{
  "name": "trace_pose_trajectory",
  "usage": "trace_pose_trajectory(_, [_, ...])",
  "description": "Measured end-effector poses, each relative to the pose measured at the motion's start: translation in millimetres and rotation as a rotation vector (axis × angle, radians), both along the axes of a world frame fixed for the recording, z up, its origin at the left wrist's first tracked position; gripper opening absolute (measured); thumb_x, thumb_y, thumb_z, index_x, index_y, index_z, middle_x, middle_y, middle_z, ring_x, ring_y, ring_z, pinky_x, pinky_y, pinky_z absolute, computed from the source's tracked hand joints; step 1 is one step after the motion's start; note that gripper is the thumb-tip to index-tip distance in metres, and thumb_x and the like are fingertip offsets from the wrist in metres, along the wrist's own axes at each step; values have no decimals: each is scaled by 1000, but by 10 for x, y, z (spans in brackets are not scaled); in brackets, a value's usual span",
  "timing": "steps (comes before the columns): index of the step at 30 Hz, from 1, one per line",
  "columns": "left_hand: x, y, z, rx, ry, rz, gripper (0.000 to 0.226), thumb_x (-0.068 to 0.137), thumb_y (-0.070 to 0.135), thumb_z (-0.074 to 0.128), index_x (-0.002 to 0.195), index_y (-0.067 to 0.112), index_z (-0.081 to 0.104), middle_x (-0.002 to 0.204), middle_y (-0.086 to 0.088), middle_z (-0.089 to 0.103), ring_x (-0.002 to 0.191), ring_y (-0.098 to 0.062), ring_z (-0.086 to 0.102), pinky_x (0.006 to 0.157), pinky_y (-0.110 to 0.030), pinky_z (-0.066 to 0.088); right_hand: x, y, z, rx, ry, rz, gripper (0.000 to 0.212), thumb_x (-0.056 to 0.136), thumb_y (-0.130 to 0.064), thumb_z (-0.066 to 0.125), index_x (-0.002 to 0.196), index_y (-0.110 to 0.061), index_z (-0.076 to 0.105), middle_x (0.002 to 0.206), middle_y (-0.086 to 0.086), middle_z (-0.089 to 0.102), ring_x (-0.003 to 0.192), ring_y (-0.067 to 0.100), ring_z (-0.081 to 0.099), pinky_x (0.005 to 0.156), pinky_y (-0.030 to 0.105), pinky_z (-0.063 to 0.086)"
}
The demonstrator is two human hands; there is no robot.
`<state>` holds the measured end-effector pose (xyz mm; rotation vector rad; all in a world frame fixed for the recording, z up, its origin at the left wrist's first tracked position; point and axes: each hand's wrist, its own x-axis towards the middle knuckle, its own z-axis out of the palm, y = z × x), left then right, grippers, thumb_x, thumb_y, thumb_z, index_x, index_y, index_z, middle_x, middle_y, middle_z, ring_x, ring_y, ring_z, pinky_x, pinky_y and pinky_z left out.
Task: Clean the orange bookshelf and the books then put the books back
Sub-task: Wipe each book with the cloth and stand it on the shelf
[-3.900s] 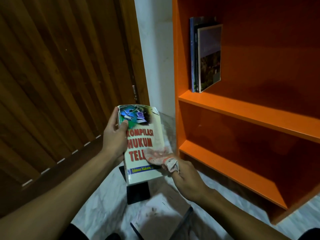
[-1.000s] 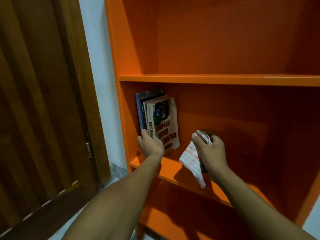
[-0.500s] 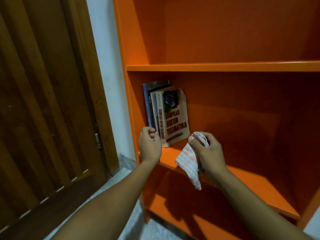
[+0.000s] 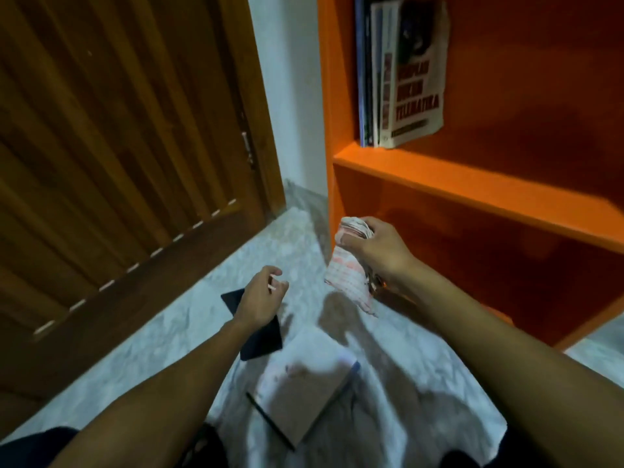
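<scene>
The orange bookshelf (image 4: 472,187) fills the right side. On its upper visible shelf several books stand against the left wall, the outermost a white book with red lettering (image 4: 417,79). On the marble floor lie a black book (image 4: 261,336) and a white book (image 4: 304,380). My left hand (image 4: 261,298) hovers over the black book with loosely curled fingers and holds nothing. My right hand (image 4: 374,251) grips a bunched red-and-white cloth (image 4: 347,282) in front of the lower shelf.
A brown wooden door (image 4: 118,146) covers the left, with a strip of white wall (image 4: 290,96) between it and the bookshelf. Pale marble floor (image 4: 189,332) spreads below. My dark-clothed knees show at the bottom edge.
The white book now stands on the shelf and my left hand has let go of it. Both hands have dropped from the shelf toward the floor, and my view has tilted down.
</scene>
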<state>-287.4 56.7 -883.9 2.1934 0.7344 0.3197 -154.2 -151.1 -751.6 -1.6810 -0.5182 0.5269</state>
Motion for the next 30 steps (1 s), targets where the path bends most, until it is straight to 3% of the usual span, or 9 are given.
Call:
trace_pose_trajectory(3, [-256, -12, -513, -71, 203, -1, 38, 99, 27, 62, 130, 11, 49, 97, -11, 61, 81, -18, 59, 64, -27, 41, -99, 77, -289, -99, 2, 50, 22, 87, -18, 74, 107, -14, 66, 86, 16, 66, 68, 23, 54, 61, 36, 40])
trace_pose_trajectory(6, [-393, -73, -969, -103, 349, 30, 52, 94, 31, 68, 137, 11, 46, 115, -11, 63, 100, -26, 61, 78, -32, 46, -135, 165, -439, -184, -3, 120, 34, 91, -22, 70, 121, -9, 59, 84, 21, 61, 67, 25, 50, 55, 35, 38])
trace_pose_trajectory(9, [-449, -140, -1356, -145, 456, 46, 62, 90, 27, 72, 142, 8, 43, 132, -16, 59, 116, -33, 59, 87, -33, 46, -119, 244, -560, -207, -2, 141, 29, 91, -23, 71, 113, -7, 61, 89, 17, 66, 69, 24, 58, 60, 35, 45])
trace_pose_trajectory(14, [-456, -199, -1755, -169, 641, -42, 91, 82, 41, 80, 151, 8, 30, 148, -14, 49, 133, -33, 50, 106, -40, 41, -49, 312, -678, -179, 42, 125, 19, 89, -17, 71, 103, -5, 65, 85, 8, 66, 68, 17, 61, 61, 30, 50])
trace_pose_trajectory(19, [-366, -146, -1859, -201, 679, -33, 106, 78, 31, 85, 157, 12, 17, 153, -16, 43, 137, -35, 45, 111, -43, 39, -24, 319, -722, -139, 94, 125, 9, 88, -13, 72, 95, -11, 66, 81, 3, 65, 62, 10, 63, 56, 24, 54])
trace_pose_trajectory(22, [-328, -107, -1819, -207, 642, -40, 117, 73, 27, 88, 160, 15, 11, 156, -16, 40, 139, -38, 43, 113, -45, 37, 1, 279, -704, -106, 171, 90, 14, 89, -10, 71, 102, -10, 66, 88, 8, 67, 74, 18, 65, 67, 32, 56])
trace_pose_trajectory(26, [-242, 15, -1626, -155, 663, -184, 74, 75, 36, 85, 137, 15, 51, 133, -10, 61, 111, -24, 60, 89, -31, 48, 47, 233, -639, 41, 605, -81, 14, 91, -8, 69, 101, 0, 66, 91, 17, 71, 78, 29, 70, 73, 39, 57])
trace_pose_trajectory(28, [-176, 55, -1456, -164, 611, -251, 47, 81, 34, 81, 119, 19, 58, 122, -8, 65, 97, -18, 60, 76, -25, 47, 61, 202, -613, 96, 833, -111, 24, 93, -9, 66, 113, 5, 65, 106, 22, 72, 92, 35, 72, 76, 48, 60])
trace_pose_trajectory(30, [-123, 42, -1295, -140, 559, -285, 31, 85, 32, 78, 103, 24, 54, 114, -8, 65, 90, -17, 61, 67, -22, 45, 39, 157, -572, 111, 925, -98, 28, 96, -13, 61, 118, 4, 62, 113, 24, 70, 94, 35, 72, 73, 56, 59])
